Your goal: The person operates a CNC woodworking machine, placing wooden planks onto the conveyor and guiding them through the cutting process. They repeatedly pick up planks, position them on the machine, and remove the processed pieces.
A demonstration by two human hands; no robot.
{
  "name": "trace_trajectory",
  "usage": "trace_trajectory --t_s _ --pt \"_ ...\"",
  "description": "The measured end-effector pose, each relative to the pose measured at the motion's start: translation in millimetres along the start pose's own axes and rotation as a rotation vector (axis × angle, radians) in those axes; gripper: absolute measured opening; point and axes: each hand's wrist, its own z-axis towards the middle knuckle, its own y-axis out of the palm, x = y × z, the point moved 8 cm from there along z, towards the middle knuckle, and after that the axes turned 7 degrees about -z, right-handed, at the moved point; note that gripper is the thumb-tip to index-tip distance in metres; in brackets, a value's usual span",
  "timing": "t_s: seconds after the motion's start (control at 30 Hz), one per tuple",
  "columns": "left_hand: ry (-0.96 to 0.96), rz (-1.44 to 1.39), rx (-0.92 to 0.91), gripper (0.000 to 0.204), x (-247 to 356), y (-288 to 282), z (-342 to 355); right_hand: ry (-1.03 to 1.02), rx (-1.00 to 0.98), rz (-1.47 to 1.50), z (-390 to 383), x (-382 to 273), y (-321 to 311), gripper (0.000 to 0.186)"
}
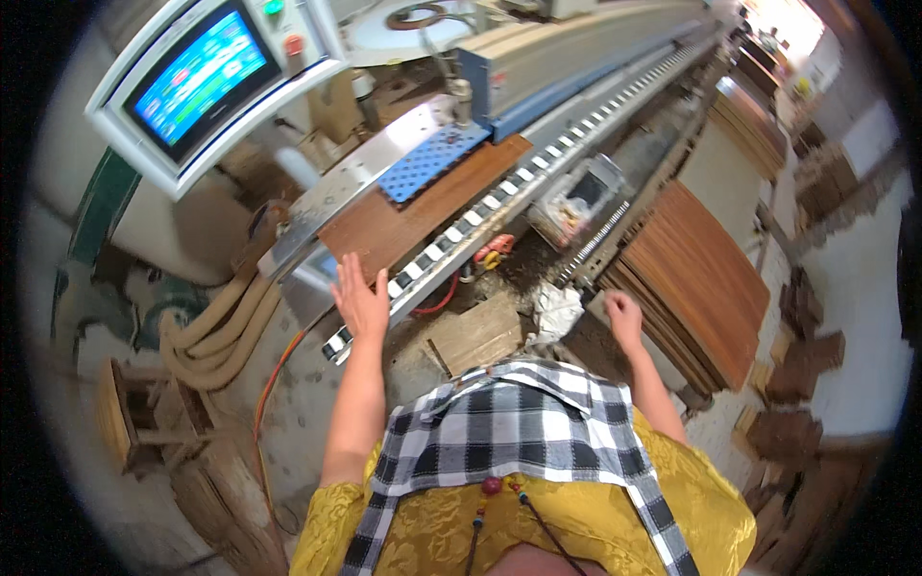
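My left hand (365,305) is open, fingers outstretched against the near end of a brown wooden board (423,206). That board lies along a conveyor strip of white pads (442,250), partly under a blue dotted plate (432,163) on the machine. My right hand (622,317) has its fingers curled, with nothing visible in them, beside a stack of reddish-brown panels (701,278) on my right. A crumpled white cloth or sheet (555,310) is left of that hand.
A control screen (197,77) overhangs at upper left. Coiled hoses (221,346) and a wooden stool (154,413) stand left. A pale plank (473,333) lies below the conveyor, near a clear bin (576,197). More boards (749,125) and wood pieces (802,355) line the right side.
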Motion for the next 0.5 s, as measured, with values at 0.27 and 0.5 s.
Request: trace_trajectory --t_s 0.27,0.5 --pt "0.049 0.189 -0.001 0.053 0.7 8.8 -3.9 -0.489 0.244 -0.712 55.8 -76.2 -39.6 0.038" --pt "0.076 0.179 0.017 0.045 -3.0 10.3 -6.7 -0.440 -0.005 -0.880 73.1 -54.5 -29.5 0.048"
